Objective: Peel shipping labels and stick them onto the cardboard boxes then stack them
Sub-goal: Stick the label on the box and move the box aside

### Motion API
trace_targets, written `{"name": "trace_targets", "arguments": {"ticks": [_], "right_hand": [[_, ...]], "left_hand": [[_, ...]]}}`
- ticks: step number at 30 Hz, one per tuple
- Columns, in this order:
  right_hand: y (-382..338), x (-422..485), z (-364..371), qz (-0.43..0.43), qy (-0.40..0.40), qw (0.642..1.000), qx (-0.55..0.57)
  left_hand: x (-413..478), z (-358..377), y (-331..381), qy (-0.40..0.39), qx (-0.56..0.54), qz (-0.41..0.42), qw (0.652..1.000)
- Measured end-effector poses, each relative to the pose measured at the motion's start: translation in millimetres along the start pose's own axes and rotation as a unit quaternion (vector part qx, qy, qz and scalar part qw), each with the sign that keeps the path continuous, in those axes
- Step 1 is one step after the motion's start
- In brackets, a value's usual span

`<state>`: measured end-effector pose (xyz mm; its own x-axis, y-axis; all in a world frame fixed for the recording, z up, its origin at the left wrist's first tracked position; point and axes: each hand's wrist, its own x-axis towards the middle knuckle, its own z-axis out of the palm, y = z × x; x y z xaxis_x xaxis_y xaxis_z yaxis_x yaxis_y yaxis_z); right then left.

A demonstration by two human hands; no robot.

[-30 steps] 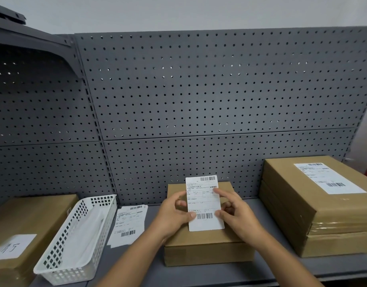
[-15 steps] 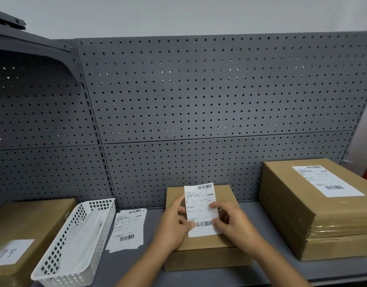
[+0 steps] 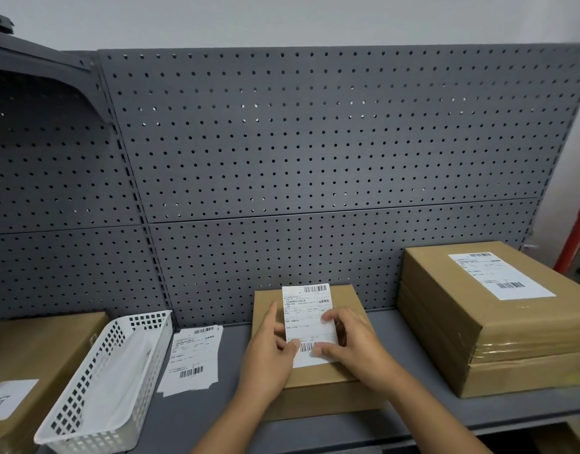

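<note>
- Label (image 3: 310,322), white with barcodes, lies along the top of the middle cardboard box (image 3: 310,375), which sits on the grey shelf (image 3: 413,417).
- Left hand (image 3: 269,358) has its fingers pinching the label's left edge, thumb near the lower barcode.
- Right hand (image 3: 354,345) has its fingers pressed on the label's right side.
- Right of that box: a labelled stack of boxes (image 3: 498,326).
- Left of it: loose labels (image 3: 193,358), then a white basket (image 3: 108,385).

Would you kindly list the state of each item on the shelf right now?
Shipping label: held on the middle box, both hands.
Middle box: closed.
Right stack: labelled on top.
White basket: holds white sheets.
Loose labels: flat on shelf.
Left hand, right hand: on the label.
</note>
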<state>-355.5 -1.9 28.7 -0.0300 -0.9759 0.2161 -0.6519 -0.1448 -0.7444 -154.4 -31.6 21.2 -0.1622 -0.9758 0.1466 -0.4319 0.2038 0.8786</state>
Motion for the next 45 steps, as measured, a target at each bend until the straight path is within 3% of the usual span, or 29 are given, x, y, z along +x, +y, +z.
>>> {"name": "trace_targets", "arguments": {"ticks": [14,24,30,45], "right_hand": [[0,4,1,-0.023,-0.037,0.995,-0.09],[-4,9,3,-0.016,0.026,0.998,-0.05],[-10,17,14,-0.001,0.059,0.99,-0.13],[-4,24,21,0.017,0.009,0.987,-0.157]], "left_hand": [[-5,0,-3,-0.003,0.016,0.025,1.0],[2,-4,13,-0.022,0.06,0.032,0.997],[7,2,18,0.064,0.202,0.029,0.977],[15,5,3,0.09,0.218,0.016,0.972]]}}
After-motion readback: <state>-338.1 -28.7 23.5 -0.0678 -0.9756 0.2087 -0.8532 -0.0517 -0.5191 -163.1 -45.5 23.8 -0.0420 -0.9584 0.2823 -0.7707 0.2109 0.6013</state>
